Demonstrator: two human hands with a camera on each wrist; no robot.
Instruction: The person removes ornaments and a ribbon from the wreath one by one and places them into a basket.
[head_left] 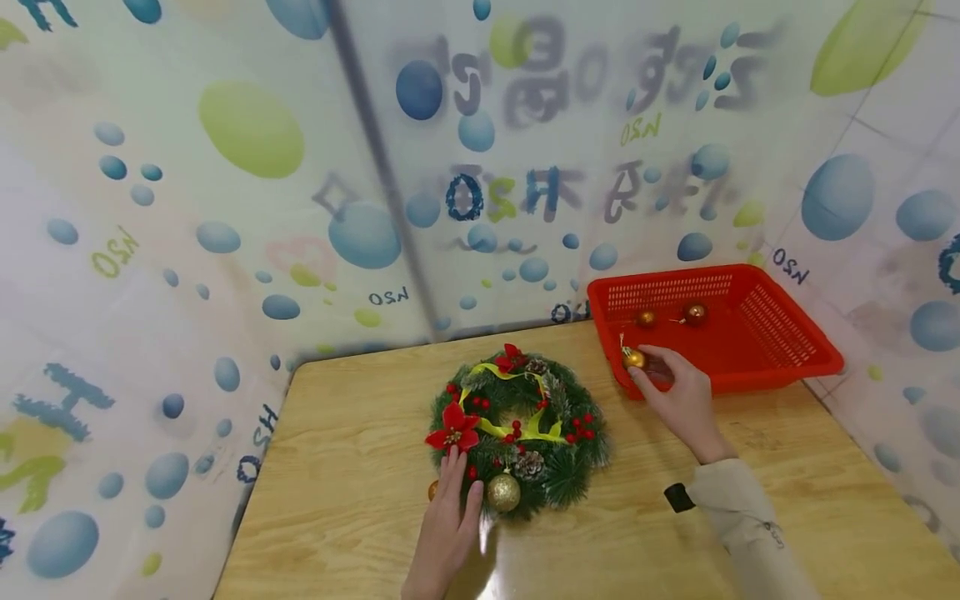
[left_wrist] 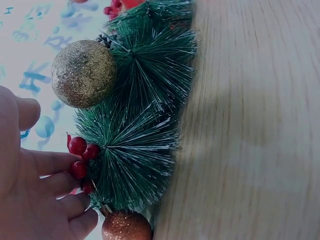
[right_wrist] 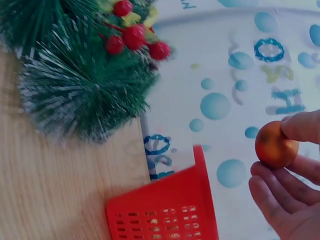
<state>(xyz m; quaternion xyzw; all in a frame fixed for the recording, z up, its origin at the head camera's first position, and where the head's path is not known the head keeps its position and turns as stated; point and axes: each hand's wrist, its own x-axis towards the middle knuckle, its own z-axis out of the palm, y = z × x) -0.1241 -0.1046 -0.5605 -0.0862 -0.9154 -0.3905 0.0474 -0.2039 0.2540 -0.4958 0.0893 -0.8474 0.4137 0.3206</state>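
Observation:
A green Christmas wreath [head_left: 566,479] with red poinsettias, berries, pine cones and a yellow ribbon lies on the table. My left hand [head_left: 448,521] rests at its near left side, fingers extended over the edge. Close to that hand hang a glittery gold ball [head_left: 504,492] and a copper ball [left_wrist: 126,227], the latter mostly hidden in the head view. In the left wrist view the fingers lie against red berries [left_wrist: 78,145]. My right hand [head_left: 684,402] pinches a small gold bauble [head_left: 633,358] between thumb and fingers, over the left side of the red basket [head_left: 813,358].
Inside the basket lie two more baubles, a gold one [head_left: 646,318] and a dark copper one [head_left: 695,313]. The wooden table [head_left: 337,467] meets a patterned curtain [head_left: 487,275] behind. A small black object [head_left: 679,497] shows beside the right sleeve.

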